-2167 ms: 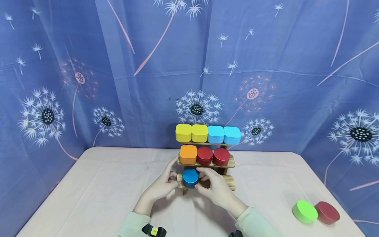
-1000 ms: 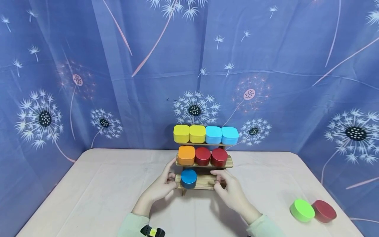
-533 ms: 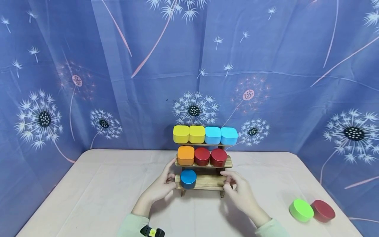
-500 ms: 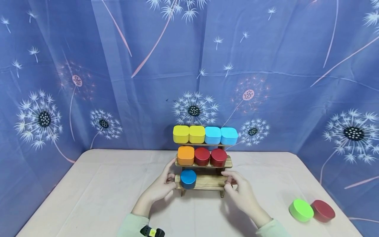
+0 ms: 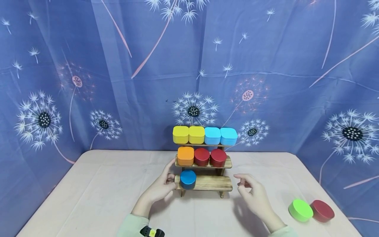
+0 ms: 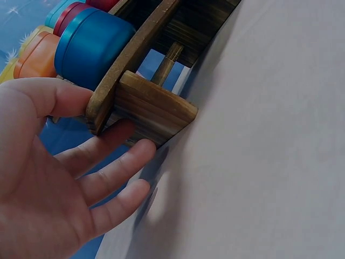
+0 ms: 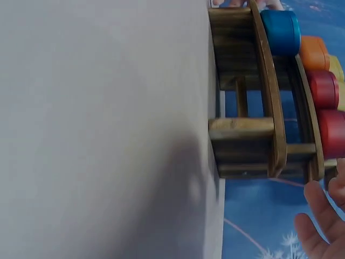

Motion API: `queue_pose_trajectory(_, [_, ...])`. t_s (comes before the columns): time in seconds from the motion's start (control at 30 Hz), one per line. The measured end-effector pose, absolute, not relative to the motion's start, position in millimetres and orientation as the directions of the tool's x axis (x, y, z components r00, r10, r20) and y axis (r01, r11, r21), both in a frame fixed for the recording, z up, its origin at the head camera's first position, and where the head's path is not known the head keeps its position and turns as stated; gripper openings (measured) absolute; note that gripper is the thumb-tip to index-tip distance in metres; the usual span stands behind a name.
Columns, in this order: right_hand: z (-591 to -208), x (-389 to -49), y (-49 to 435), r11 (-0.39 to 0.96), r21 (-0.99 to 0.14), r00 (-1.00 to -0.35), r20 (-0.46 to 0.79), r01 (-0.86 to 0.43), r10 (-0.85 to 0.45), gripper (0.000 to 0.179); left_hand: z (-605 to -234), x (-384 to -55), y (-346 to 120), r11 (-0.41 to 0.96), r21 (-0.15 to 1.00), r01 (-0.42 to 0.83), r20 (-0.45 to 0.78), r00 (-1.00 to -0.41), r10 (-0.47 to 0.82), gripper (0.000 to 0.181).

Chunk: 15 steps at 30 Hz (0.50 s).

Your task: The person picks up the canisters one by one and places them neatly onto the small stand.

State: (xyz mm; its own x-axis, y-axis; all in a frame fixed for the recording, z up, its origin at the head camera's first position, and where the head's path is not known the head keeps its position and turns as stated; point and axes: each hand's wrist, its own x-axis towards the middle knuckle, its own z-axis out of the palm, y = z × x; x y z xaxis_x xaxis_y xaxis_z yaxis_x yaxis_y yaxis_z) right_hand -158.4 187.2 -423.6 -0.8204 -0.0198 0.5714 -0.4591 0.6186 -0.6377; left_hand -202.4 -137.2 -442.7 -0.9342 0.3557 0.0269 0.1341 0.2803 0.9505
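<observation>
A three-tier wooden display stand (image 5: 207,183) faces me. My left hand (image 5: 157,190) grips its left end; in the left wrist view the thumb (image 6: 67,98) lies at the end of the lowest board, other fingers below it. One round blue tin (image 5: 188,178) sits at the left of that board. The middle tier bears a square orange tin (image 5: 185,156) and two round red tins (image 5: 201,156). Along the top are two yellow tins (image 5: 181,135) and two light blue tins (image 5: 212,136). My right hand (image 5: 257,198), holding nothing, hovers just right of the stand, fingers loosely bent.
A round green tin (image 5: 300,210) and a dark red tin (image 5: 322,211) lie side by side on the pale tablecloth (image 5: 97,194) at far right. A blue dandelion-print curtain (image 5: 142,108) closes off the back and both sides.
My right hand has let go of the blue tin and moved right, past the end of the lowest board. The tin stays on that board. My left hand keeps its hold.
</observation>
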Motion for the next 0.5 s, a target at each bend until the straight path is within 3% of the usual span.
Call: queue_pose_trajectory(0.5, [-425, -147, 225, 0.657, -0.686, -0.884, 0.463, -0.312, 0.064, 0.032, -443, -203, -137, 0.288, 0.949, 0.128, 0.020, -0.937, 0.349, 0.092])
